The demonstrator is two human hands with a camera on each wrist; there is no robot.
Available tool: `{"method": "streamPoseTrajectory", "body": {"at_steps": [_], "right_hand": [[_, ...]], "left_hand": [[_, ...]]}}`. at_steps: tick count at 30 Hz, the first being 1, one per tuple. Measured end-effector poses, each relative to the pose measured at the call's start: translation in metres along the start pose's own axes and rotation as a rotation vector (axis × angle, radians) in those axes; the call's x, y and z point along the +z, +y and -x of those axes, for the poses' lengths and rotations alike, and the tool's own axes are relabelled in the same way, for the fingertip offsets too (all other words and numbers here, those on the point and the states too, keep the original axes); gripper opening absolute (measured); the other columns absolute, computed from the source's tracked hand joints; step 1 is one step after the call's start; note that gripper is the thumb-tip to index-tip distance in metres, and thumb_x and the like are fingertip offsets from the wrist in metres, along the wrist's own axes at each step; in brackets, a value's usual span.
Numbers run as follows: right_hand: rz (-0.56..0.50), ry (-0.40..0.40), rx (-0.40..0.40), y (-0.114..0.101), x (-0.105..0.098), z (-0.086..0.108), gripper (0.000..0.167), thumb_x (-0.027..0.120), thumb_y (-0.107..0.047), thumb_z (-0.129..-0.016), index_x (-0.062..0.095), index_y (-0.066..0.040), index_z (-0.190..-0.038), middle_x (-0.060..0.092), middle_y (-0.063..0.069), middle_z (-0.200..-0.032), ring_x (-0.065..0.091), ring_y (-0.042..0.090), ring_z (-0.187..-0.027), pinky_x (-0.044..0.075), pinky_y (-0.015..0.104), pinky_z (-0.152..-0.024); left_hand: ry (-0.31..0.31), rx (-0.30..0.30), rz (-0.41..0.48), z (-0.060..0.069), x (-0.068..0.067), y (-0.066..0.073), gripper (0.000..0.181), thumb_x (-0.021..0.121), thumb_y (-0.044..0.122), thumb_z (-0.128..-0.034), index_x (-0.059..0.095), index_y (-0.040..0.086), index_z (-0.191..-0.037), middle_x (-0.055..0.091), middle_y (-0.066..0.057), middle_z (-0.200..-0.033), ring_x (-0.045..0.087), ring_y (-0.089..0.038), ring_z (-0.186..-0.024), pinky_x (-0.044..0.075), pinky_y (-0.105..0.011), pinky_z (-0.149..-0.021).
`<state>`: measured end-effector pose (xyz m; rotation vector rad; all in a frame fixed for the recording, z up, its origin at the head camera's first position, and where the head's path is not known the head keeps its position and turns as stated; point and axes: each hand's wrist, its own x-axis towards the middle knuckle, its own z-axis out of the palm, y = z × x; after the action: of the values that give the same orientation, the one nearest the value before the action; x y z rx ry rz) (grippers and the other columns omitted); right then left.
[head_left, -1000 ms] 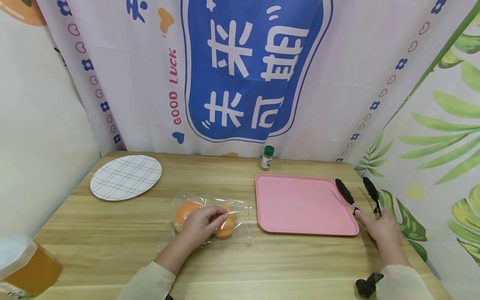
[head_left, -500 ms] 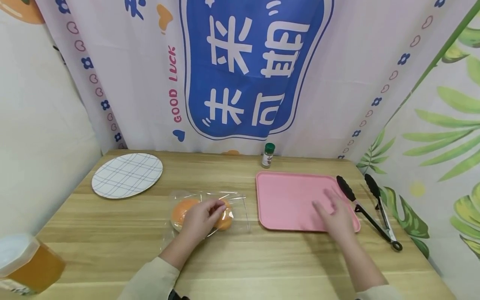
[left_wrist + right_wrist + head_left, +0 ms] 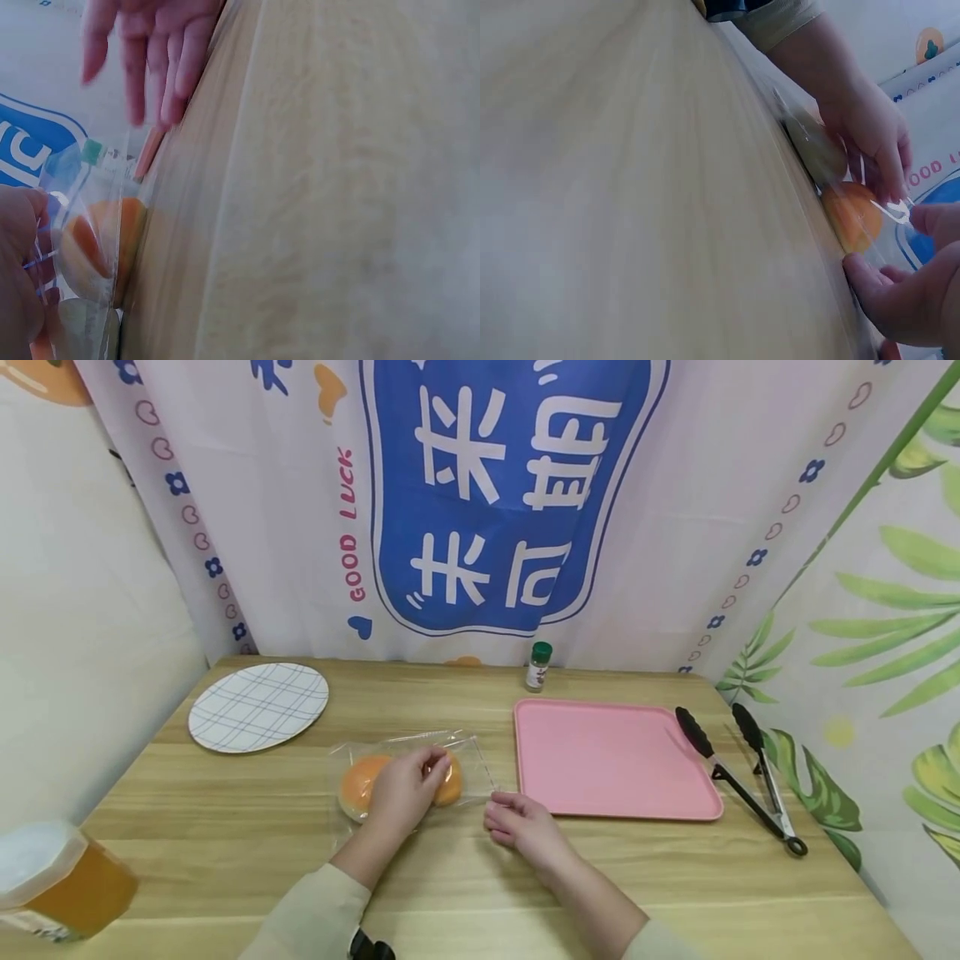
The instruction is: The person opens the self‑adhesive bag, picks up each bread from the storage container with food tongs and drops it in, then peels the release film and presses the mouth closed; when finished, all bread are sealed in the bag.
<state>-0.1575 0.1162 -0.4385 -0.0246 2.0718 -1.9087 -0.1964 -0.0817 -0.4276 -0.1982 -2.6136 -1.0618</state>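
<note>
A clear plastic bag (image 3: 474, 777) lies on the table with two rounded, orange-topped, bun-like pieces (image 3: 363, 781) inside. Over the bag's middle, my left hand (image 3: 405, 787) pinches the film between thumb and fingers, covering part of the contents. My right hand (image 3: 528, 833) is at the bag's right end, its fingertips by the lower corner. In the left wrist view the right hand's fingers (image 3: 154, 67) extend fairly straight. The right wrist view has its thumb and fingers spread apart near the film; whether they touch it I cannot tell.
A pink tray (image 3: 618, 760) lies right of the bag, with black-tipped tongs (image 3: 757, 793) at its right edge. A green-capped shaker (image 3: 537, 668) stands behind it. A checked plate (image 3: 258, 707) lies back left; an amber-filled container (image 3: 78, 893) stands front left.
My right hand has let go of the tongs and moved left across the tray to the bag's end. The left hand still pinches the bag, whose right end has shifted slightly.
</note>
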Motion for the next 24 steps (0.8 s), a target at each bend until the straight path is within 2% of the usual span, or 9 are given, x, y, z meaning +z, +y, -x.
{"method": "streamPoseTrajectory", "body": {"at_steps": [3, 7, 12, 17, 22, 24], "right_hand": [[-0.067, 0.029, 0.041, 0.001, 0.01, -0.01, 0.055, 0.059, -0.022, -0.098, 0.042, 0.016, -0.134, 0.062, 0.03, -0.121, 0.069, 0.026, -0.102, 0.059, 0.035, -0.09], [-0.123, 0.076, 0.093, 0.001, 0.018, -0.022, 0.038, 0.062, -0.017, -0.096, 0.053, 0.012, -0.12, 0.071, 0.018, -0.096, 0.07, 0.014, -0.08, 0.062, 0.029, -0.076], [-0.157, 0.113, 0.119, 0.0, 0.025, -0.032, 0.02, 0.063, -0.011, -0.095, 0.059, 0.006, -0.105, 0.072, 0.007, -0.082, 0.069, 0.009, -0.069, 0.061, 0.024, -0.066], [-0.172, 0.143, 0.105, 0.0, 0.027, -0.035, 0.011, 0.06, -0.006, -0.095, 0.059, 0.004, -0.1, 0.071, 0.007, -0.081, 0.069, 0.009, -0.07, 0.061, 0.022, -0.067], [-0.188, 0.203, 0.031, -0.001, 0.026, -0.036, 0.007, 0.06, -0.002, -0.092, 0.054, 0.003, -0.092, 0.067, 0.011, -0.09, 0.068, 0.011, -0.077, 0.062, 0.027, -0.076], [-0.195, 0.228, 0.002, -0.001, 0.025, -0.037, 0.008, 0.059, -0.001, -0.092, 0.052, 0.003, -0.092, 0.067, 0.015, -0.095, 0.068, 0.012, -0.08, 0.061, 0.029, -0.079]], "left_hand": [[-0.007, -0.008, -0.003, 0.0, 0.0, 0.002, 0.019, 0.065, 0.028, -0.0943, 0.073, 0.013, -0.104, 0.073, 0.0, -0.09, 0.062, -0.013, -0.074, 0.052, -0.03, -0.067], [-0.008, -0.009, -0.022, 0.0, 0.001, 0.002, 0.02, 0.066, 0.029, -0.0941, 0.073, 0.013, -0.105, 0.073, -0.001, -0.091, 0.064, -0.015, -0.077, 0.054, -0.034, -0.069], [-0.014, -0.008, -0.039, 0.0, 0.001, 0.003, 0.02, 0.066, 0.03, -0.0939, 0.072, 0.014, -0.104, 0.074, -0.001, -0.093, 0.067, -0.017, -0.081, 0.055, -0.038, -0.071], [-0.042, 0.001, -0.051, 0.002, -0.004, 0.004, 0.023, 0.065, 0.03, -0.0944, 0.071, 0.013, -0.108, 0.075, -0.003, -0.099, 0.068, -0.02, -0.082, 0.055, -0.04, -0.071], [-0.079, -0.043, -0.069, 0.003, -0.016, 0.007, 0.031, 0.059, 0.035, -0.0972, 0.069, 0.011, -0.114, 0.074, -0.006, -0.105, 0.07, -0.025, -0.094, 0.056, -0.045, -0.08], [-0.101, -0.051, -0.057, 0.002, -0.021, 0.009, 0.03, 0.058, 0.034, -0.0979, 0.069, 0.01, -0.113, 0.074, -0.006, -0.102, 0.069, -0.024, -0.092, 0.056, -0.045, -0.08]]}}
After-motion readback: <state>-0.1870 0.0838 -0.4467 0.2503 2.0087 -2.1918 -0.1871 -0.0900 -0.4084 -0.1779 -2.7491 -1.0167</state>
